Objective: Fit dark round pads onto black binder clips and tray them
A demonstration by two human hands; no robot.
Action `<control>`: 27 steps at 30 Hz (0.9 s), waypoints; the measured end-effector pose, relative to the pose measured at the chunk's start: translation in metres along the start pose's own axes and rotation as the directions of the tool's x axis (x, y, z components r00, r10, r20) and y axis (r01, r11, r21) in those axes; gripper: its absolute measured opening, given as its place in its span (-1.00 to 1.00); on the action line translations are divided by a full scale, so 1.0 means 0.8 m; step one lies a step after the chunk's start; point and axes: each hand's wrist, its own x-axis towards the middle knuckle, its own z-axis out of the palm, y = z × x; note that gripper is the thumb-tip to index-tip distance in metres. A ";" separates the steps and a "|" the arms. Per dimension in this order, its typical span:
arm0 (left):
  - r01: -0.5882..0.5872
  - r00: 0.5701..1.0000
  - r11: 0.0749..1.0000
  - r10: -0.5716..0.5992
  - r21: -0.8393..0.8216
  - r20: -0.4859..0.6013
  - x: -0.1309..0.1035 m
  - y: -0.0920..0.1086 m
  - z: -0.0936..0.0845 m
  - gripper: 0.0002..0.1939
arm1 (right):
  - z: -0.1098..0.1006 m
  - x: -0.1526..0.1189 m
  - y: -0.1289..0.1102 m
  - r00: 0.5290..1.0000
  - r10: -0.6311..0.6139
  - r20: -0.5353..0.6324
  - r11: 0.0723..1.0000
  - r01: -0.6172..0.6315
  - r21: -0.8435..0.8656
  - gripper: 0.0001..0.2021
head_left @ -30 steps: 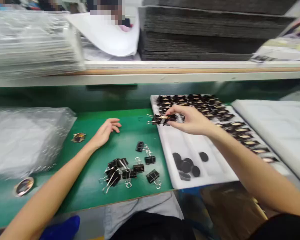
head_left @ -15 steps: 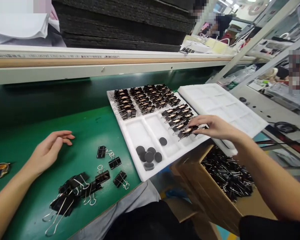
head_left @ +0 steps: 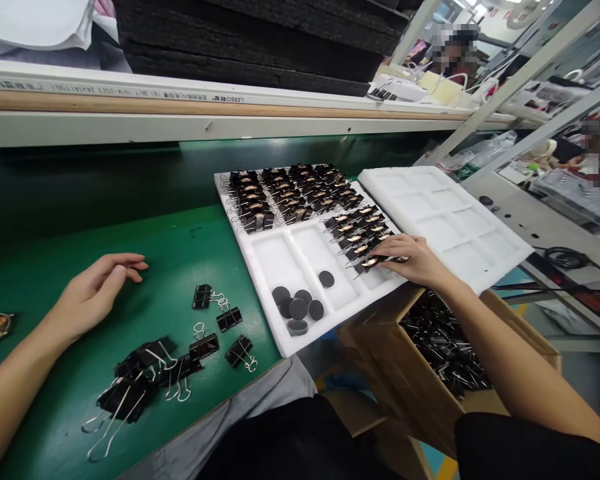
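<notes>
My left hand [head_left: 97,290] rests over the green table [head_left: 180,253], palm inward, fingers loosely apart and holding nothing. Several black binder clips [head_left: 127,393] with silver wire handles lie in front of it. My right hand [head_left: 410,257] is at the right part of a white foam tray [head_left: 265,293], its fingers closed round a clip assembly [head_left: 367,265] at the near end of a row. Rows of such clips with pale pieces between them fill the tray's far compartments. Several dark round discs [head_left: 298,309] lie in its near left compartments.
A second white foam tray [head_left: 445,207] lies at the right. Below my right arm is a cardboard box [head_left: 410,380] full of black clips. A shelf edge [head_left: 155,127] with black foam blocks [head_left: 260,47] crosses the back. A person [head_left: 455,53] is in the background.
My right hand has moved slightly left and its fingers have settled lower on the clips. My left hand has hardly moved. The view has shifted a little.
</notes>
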 end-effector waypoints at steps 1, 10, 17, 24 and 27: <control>-0.001 1.000 1.000 0.001 0.004 0.001 0.000 0.001 0.000 -0.49 | 0.003 0.000 -0.001 1.000 -0.011 -0.017 1.000 0.011 0.019 -0.75; -0.010 1.000 1.000 0.010 0.024 -0.010 0.000 0.004 0.002 -0.43 | -0.008 -0.003 -0.011 0.999 0.026 -0.041 0.993 -0.021 0.113 -0.73; -0.010 1.000 1.000 0.010 0.027 -0.013 0.002 0.011 0.002 -0.45 | -0.066 0.027 -0.067 0.914 0.246 -0.322 0.930 -0.130 0.343 -0.83; -0.063 0.985 0.998 0.060 -0.015 -0.165 -0.013 0.030 0.016 -0.61 | -0.058 0.135 -0.224 0.922 -0.262 -0.285 0.848 0.361 0.388 -0.79; -0.119 0.948 0.980 0.161 0.162 -0.274 -0.046 0.037 0.010 -0.62 | -0.020 0.167 -0.290 0.771 -0.635 -0.051 0.716 0.612 0.335 -0.73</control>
